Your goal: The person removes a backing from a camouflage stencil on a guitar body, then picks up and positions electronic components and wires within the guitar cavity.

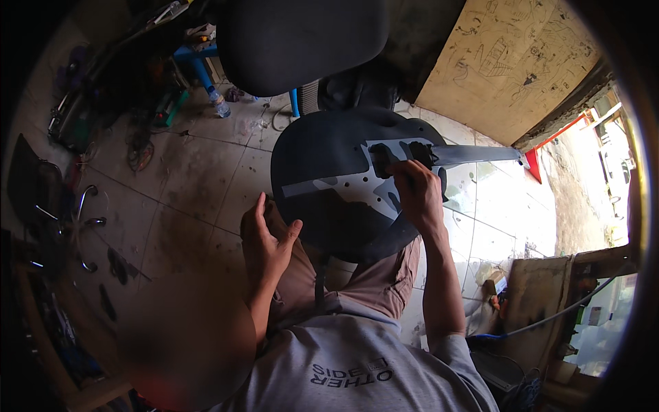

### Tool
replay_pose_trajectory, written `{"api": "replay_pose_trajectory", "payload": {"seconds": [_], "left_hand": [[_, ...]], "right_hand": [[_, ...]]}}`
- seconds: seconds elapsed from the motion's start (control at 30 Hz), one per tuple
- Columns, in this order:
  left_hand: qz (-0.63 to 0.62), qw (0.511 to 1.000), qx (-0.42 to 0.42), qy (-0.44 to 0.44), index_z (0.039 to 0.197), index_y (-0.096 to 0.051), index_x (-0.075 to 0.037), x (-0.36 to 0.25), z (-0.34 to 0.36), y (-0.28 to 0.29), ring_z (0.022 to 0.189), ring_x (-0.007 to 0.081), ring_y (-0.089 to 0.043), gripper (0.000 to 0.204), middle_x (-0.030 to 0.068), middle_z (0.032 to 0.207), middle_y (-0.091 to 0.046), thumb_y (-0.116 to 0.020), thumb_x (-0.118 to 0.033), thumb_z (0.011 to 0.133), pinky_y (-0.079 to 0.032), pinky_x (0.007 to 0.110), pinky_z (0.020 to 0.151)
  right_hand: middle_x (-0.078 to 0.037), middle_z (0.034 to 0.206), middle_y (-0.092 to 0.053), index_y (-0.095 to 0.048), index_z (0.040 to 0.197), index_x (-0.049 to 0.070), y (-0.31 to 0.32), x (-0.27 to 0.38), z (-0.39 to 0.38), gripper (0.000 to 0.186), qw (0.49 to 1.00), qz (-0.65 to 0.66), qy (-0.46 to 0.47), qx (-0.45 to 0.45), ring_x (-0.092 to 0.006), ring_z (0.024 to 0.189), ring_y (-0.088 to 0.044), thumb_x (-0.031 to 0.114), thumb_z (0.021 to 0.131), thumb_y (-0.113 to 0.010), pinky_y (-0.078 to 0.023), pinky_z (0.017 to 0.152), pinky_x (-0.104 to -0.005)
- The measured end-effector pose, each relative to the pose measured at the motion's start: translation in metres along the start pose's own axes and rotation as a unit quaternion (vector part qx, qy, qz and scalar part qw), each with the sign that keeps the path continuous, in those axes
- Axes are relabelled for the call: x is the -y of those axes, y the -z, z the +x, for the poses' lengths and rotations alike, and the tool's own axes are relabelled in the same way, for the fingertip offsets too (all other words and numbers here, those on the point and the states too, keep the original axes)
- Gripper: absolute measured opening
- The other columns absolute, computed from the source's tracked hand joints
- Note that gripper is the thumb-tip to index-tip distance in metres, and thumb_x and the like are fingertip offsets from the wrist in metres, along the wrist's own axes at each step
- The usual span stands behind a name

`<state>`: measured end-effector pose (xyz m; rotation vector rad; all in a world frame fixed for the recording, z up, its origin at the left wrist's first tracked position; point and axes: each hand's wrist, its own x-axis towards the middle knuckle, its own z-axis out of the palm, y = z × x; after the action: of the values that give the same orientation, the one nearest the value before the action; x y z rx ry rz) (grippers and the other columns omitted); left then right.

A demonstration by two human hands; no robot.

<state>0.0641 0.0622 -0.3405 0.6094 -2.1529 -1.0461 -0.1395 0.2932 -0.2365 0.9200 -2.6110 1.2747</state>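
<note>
A dark, matte electric guitar body [312, 147] lies face up over my knees, its pale grey neck [473, 154] pointing right. Light and dark grey patches cover the middle of its face, around cut-out cavities and small holes. My right hand [420, 196] is closed, fingertips pinched at the edge of a cavity near the neck. Whatever those fingers hold, if anything, is hidden. Beside the near left edge of the body, my left hand [268, 244] is open, thumb and fingers apart, with nothing in it.
A dark padded seat [302, 44] stands beyond the guitar, near blue legs [200, 72] and a plastic bottle [220, 104]. To the left are a chrome chair base [89, 221] and cables [141, 154]. A scribbled board [508, 62] leans far right; a hose [549, 316] runs near right.
</note>
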Motion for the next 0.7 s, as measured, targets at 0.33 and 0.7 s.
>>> {"api": "replay_pose_trajectory", "payload": {"seconds": [0.33, 0.7], "left_hand": [[0.095, 0.99, 0.054, -0.084, 0.14, -0.065, -0.009, -0.014, 0.01, 0.015, 0.145, 0.0393, -0.048, 0.057, 0.0201, 0.16, -0.047, -0.079, -0.04, 0.094, -0.04, 0.05, 0.118], [0.159, 0.94, 0.197, -0.231, 0.128, -0.076, -0.015, -0.045, 0.069, -0.006, 0.14, 0.0368, -0.051, 0.034, 0.0118, 0.154, -0.051, -0.072, -0.03, 0.097, -0.032, 0.06, 0.123]], "right_hand": [[-0.001, 0.064, -0.055, -0.064, 0.084, 0.002, 0.068, -0.051, -0.098, 0.046, 0.96, 0.102, -0.227, -0.125, -0.0078, 0.055, -0.05, 0.038, 0.111, -0.055, -0.041, 0.05, -0.0273], [-0.001, 0.063, -0.059, -0.061, 0.07, 0.002, 0.0, -0.091, -0.194, 0.052, 0.928, 0.119, -0.35, 0.041, -0.0065, 0.06, -0.053, 0.04, 0.104, -0.068, -0.04, 0.054, -0.0277]]}}
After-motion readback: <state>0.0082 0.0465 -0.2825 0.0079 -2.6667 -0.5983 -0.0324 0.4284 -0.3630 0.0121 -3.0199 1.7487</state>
